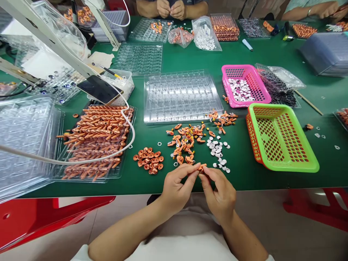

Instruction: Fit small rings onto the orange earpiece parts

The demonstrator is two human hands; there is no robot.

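My left hand (179,185) and my right hand (219,190) meet at the table's front edge. Between their pinched fingertips is a small orange earbud shell (201,167), mostly covered by the fingers. Just beyond lies a loose pile of orange earbud pieces (187,139) with yellow bits on them. White round discs (216,149) are scattered to the right of that pile. Left of my hands sits a heap of copper-coloured round caps (149,159). A smaller group of orange pieces (225,119) lies farther back.
A clear compartment tray (182,96) lies behind the piles. To the right stand a pink basket (227,85) holding white discs and a green basket (288,165). Stacked orange stems (100,134) and a white cable (133,134) are at left. A co-worker's hands (171,9) work opposite.
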